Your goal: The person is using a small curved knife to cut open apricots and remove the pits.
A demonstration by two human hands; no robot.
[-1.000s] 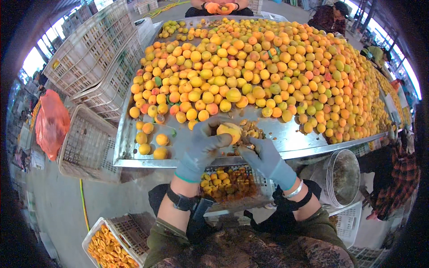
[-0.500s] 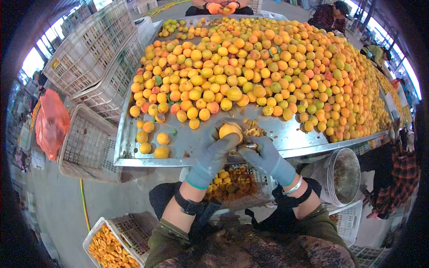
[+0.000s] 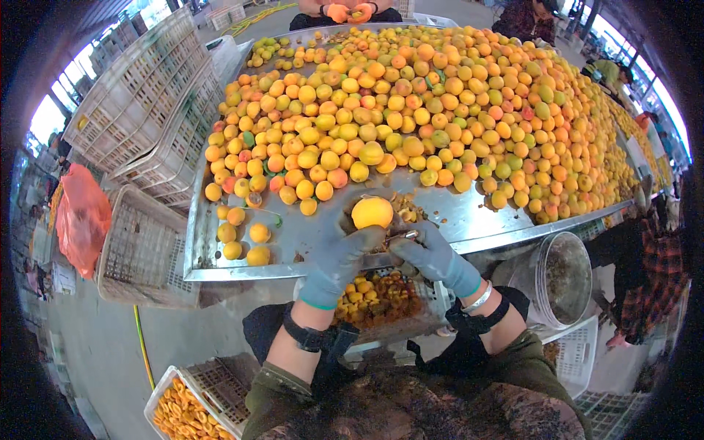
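Observation:
My left hand (image 3: 339, 253), in a grey glove, is closed around a yellow-orange apricot (image 3: 372, 213) just above the near edge of the metal table. My right hand (image 3: 434, 257), gloved alike, pinches a small metal tool (image 3: 408, 235) close to the fruit's right side. Most of the tool is hidden by the fingers, so its exact kind is unclear. Beyond both hands lies a big heap of whole apricots (image 3: 411, 110). Pits and scraps (image 3: 408, 208) are scattered right behind the fruit. Under the table edge, between my forearms, a crate holds apricot pieces (image 3: 375, 297).
Stacked plastic crates (image 3: 139, 95) and an empty crate (image 3: 139, 253) stand left of the table (image 3: 293, 271). A crate of apricot halves (image 3: 187, 411) is at lower left. A white bucket (image 3: 546, 282) stands at right. Across the table, a person's orange-gloved hands (image 3: 348, 12) hold fruit.
The apricot in my left hand has turned and now shows a smooth, rounded face. The view has shifted slightly; both hands stay close together.

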